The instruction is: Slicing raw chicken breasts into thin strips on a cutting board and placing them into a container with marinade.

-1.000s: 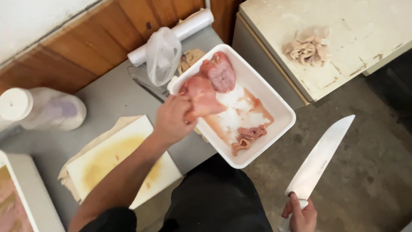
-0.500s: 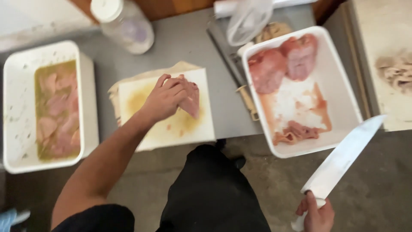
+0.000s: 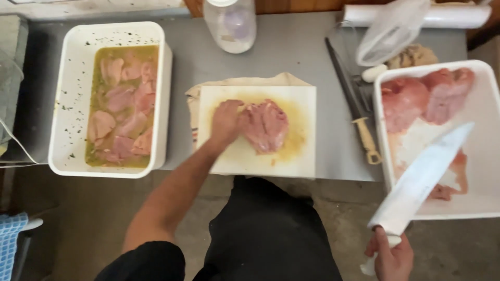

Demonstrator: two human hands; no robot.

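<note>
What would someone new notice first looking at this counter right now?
Probably the left hand pressing a pink slab of raw meat onto the white cutting board at centre. Next, the big knife held in the right hand at lower right, over a white tray, and the marinade tray at left.

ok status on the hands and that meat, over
Left hand pressing raw meat slab flat on white cutting board. Right hand gripping chef's knife, blade over meat tray, off the board. Nothing blocking the board.
</note>
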